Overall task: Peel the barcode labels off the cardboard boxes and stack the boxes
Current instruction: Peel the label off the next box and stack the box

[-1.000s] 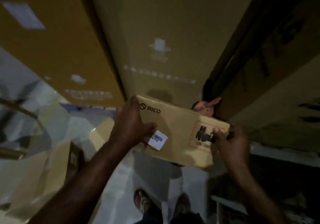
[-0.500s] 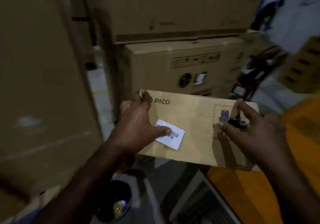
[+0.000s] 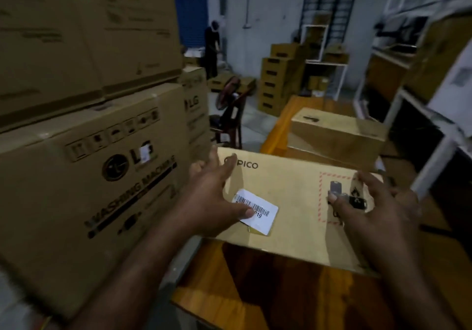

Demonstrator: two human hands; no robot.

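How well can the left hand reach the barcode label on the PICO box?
Likely yes: the left hand has its thumb on the barcode label, which faces up on the PICO box with nothing else over it.

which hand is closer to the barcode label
Left. The left hand has its thumb on the barcode label; the right hand grips the box at its opposite end, apart from the label.

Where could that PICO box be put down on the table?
The table is bare at its near end, under the PICO box, and in a strip left of the plain cardboard box. Stacked LG washing machine boxes crowd the left.
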